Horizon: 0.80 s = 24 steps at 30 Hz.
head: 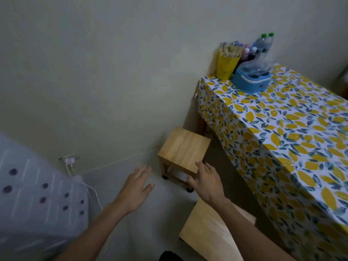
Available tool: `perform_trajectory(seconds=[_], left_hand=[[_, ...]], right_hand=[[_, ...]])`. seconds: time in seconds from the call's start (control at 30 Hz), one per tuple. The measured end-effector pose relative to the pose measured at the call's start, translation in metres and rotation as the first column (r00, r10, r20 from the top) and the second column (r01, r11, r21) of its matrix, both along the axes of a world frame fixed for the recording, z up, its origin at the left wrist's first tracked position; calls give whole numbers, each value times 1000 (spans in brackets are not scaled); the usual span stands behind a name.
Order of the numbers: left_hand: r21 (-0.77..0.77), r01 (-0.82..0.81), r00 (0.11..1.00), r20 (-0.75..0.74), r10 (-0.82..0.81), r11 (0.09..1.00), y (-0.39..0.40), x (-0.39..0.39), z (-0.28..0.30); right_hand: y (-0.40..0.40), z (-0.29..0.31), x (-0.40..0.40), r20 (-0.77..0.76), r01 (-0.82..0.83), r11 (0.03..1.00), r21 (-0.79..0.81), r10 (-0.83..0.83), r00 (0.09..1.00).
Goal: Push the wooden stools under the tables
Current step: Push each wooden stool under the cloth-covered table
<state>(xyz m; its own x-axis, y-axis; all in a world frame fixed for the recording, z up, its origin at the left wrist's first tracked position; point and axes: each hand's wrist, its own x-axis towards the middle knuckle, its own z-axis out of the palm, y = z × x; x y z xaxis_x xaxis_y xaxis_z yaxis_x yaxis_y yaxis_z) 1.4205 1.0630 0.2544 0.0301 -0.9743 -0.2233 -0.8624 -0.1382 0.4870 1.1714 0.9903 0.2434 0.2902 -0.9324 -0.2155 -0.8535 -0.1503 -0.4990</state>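
A small wooden stool on black feet stands on the floor by the wall, just left of a table covered in a lemon-print cloth. A second wooden stool sits nearer to me, beside the table's side, partly hidden by my right forearm. My right hand is open with spread fingers, its fingertips at the near edge of the far stool's seat. Left of that stool my left hand hovers open over the floor, holding nothing.
On the table's far corner stand a yellow cup of sticks, a blue box and plastic bottles. A white cable and plug run along the wall. A pale dotted object fills the lower left.
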Motion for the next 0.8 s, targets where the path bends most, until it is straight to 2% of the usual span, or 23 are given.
perform_trajectory(seconds=[0.17, 0.3, 0.4, 0.57, 0.7, 0.8], left_hand=[[74, 155, 988, -23, -153, 985, -84, 32, -45], [125, 195, 980, -50, -190, 973, -146, 51, -97], [169, 233, 972, -41, -230, 958, -189, 63, -151], [230, 320, 938, 56, -341, 919, -254, 79, -257], [237, 364, 920, 61, -388, 901, -300, 91, -341], [185, 405, 909, 21, -416, 895, -330, 97, -388]], right_hand=[[-43, -43, 29, -29, 155, 987, 46, -154, 988], [-88, -99, 53, -63, 222, 973, 67, -217, 974], [-122, -151, 69, -96, 261, 961, 88, -253, 963], [-170, -254, 98, -143, 308, 941, 136, -289, 946], [-196, -332, 124, -176, 382, 909, 165, -354, 919], [-207, -379, 145, -190, 456, 887, 71, -437, 879]])
